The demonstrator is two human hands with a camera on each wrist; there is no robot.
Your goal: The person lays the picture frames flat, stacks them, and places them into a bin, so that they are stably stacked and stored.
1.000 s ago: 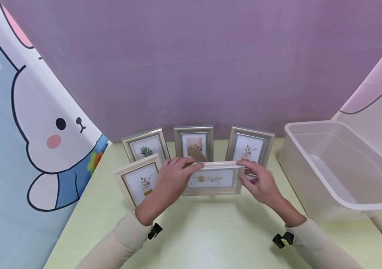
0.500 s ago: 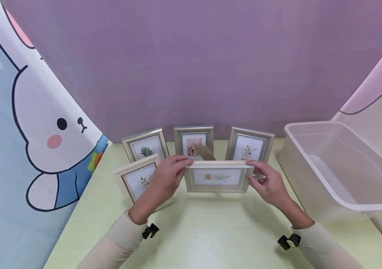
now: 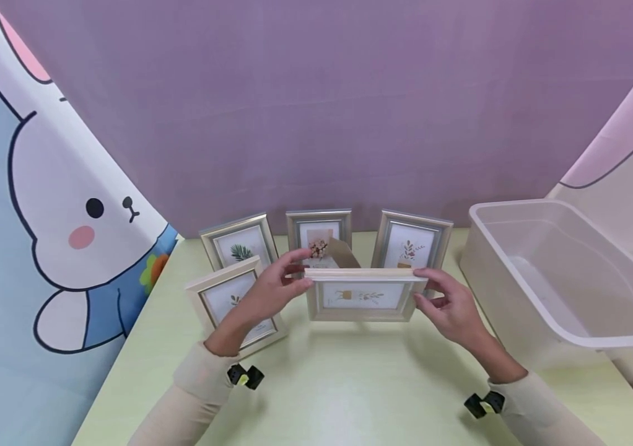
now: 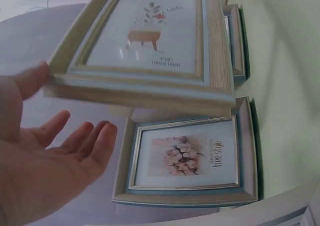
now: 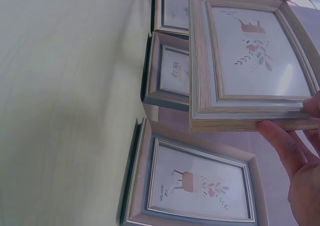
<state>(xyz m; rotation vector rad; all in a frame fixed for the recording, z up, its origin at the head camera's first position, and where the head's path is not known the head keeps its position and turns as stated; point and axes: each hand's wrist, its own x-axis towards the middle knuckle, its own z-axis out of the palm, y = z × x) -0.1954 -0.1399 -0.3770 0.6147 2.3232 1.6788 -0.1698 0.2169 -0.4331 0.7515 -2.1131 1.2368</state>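
Note:
A pale wood picture frame with a potted-plant print is held sideways above the table. My right hand pinches its right end between thumb and fingers. At the other end is my left hand, its fingers spread apart from the frame. In the left wrist view only the left thumb lies at the frame's edge. A brown stand flap sticks up behind the held frame. Close behind the left hand, another pale picture frame stands upright, partly covered by that hand.
At the back stand a frame with a green leaf print, one with pink flowers and one with a plant print. A large translucent bin sits on the right of the pale green table. A purple cloth hangs behind.
The held picture frame has shifted slightly right with my right hand. My left hand has slid left along its top edge and its fingers have come off it.

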